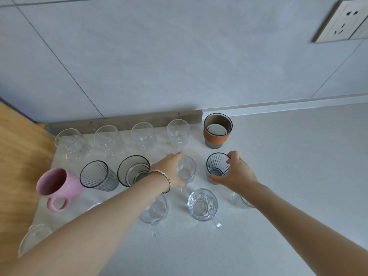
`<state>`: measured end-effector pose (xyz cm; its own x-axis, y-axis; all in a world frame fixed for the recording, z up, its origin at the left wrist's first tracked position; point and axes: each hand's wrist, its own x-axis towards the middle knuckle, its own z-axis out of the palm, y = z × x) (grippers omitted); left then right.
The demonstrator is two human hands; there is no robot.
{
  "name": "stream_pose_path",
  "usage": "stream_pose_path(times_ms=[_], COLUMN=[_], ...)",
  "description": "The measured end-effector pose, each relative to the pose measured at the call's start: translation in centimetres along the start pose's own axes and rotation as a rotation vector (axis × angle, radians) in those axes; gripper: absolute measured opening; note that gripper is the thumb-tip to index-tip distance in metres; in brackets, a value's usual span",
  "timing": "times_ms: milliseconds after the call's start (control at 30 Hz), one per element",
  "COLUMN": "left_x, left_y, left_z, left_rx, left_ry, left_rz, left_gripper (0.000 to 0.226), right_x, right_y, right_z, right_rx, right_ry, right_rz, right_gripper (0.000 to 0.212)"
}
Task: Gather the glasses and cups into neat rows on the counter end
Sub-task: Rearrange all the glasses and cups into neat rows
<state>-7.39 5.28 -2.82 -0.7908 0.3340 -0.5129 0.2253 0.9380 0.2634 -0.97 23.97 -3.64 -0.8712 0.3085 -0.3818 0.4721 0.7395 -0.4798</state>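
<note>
Grey tiled wall with a socket [342,20] up right, pale speckled tabletop [288,156] ending at a wooden surface [18,156] on the left. Back row along the wall: four clear glasses, then an orange-banded cup [218,130] at the right end. Middle row: pink mug [58,188], striped glass [97,175], dark-rimmed cup [133,171], then the two I'm handling. My left hand [171,170] is curled round a clear handled glass [186,171], fingers over its far side, thumb near the base; it looks to be standing on the tabletop, though I can't be sure of that. My right hand [235,172] is partly closed on a dark lined glass [218,168], fingertips at the rim, thumb low on the near side. Front row is looser: a clear glass under my left forearm [155,208], a patterned handled glass [203,205], another partly hidden behind my right arm [241,200]. Step, I'd judge, is squaring these two into the middle row. To do it well: slide rather than lift, keep both upright, line them under the back-row glass [178,134] and the orange-banded cup, match the row's gaps. Watch the left forearm, it's just over the front glass. Handles should probably face the same way.
</note>
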Motion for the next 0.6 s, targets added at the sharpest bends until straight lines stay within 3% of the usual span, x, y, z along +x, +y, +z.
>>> stream_pose_path(times_ms=[467,600], left_x=[-0.60,-0.61], left_y=[-0.56,-0.64], left_z=[1.01,1.12], left_rx=[-0.098,-0.113], left_ry=[0.026,0.036], left_rz=[0.000,-0.002], left_gripper=[0.089,0.089], right_x=[0.05,-0.01], right_y=[-0.51,-0.71], right_z=[0.25,0.42], right_rx=[-0.044,-0.116], right_ry=[0.098,0.026], right_rz=[0.000,-0.147], right_gripper=[0.095,0.092])
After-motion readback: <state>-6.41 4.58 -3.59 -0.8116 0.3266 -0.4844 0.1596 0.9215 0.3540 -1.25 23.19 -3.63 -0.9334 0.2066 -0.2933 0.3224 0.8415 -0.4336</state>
